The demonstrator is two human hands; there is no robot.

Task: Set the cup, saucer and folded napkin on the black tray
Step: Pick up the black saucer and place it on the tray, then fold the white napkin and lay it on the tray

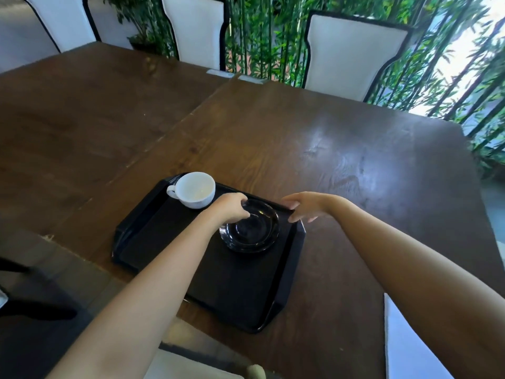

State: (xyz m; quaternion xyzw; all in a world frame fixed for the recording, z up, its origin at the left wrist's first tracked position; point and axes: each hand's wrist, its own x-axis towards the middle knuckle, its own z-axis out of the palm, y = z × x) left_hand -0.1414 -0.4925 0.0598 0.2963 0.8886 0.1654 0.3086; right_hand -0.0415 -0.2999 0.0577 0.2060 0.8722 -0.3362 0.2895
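A black tray (153, 242) lies on the brown wooden table in front of me. A white cup (194, 189) stands upright in the tray's far left corner, handle to the left. A glossy black saucer (250, 231) rests on the tray's far right part. My left hand (232, 207) grips the saucer's far left rim. My right hand (302, 206) hovers at the tray's far right edge, fingers apart and holding nothing. A white napkin (404, 346) lies flat on the table at the near right, off the tray and partly hidden by my right forearm.
The wooden table (328, 149) stretches far ahead; a second table joins it on the left. White chairs (352, 50) with black edging stand along the far side, with green bamboo behind. The near table edge runs diagonally at the left.
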